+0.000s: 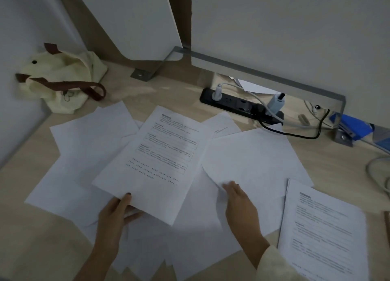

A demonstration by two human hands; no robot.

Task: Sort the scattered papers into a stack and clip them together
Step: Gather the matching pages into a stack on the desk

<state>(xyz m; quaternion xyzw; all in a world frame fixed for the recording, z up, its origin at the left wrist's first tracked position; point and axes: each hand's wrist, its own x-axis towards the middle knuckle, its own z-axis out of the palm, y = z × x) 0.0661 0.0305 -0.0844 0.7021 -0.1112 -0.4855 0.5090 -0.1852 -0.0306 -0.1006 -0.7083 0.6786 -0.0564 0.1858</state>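
Observation:
Several white sheets lie scattered and overlapping across the wooden desk point(173, 95). My left hand point(115, 214) grips the near edge of a printed sheet point(156, 158), thumb on top and fingers under it, lifted a little above the others. My right hand point(239, 202) lies flat with straight fingers on a blank sheet point(253, 158) at the centre right, fingertips at that sheet's near left edge. Blank sheets point(84, 154) spread to the left. At the right lies a small stack of printed pages point(322, 226). No clip is visible.
A cream cloth bag point(63, 78) with brown straps sits at the back left corner. A black power strip point(238, 103) with plugs and cables runs along the back. A blue stapler-like object point(352, 126) rests at the far right. White partition panels stand behind.

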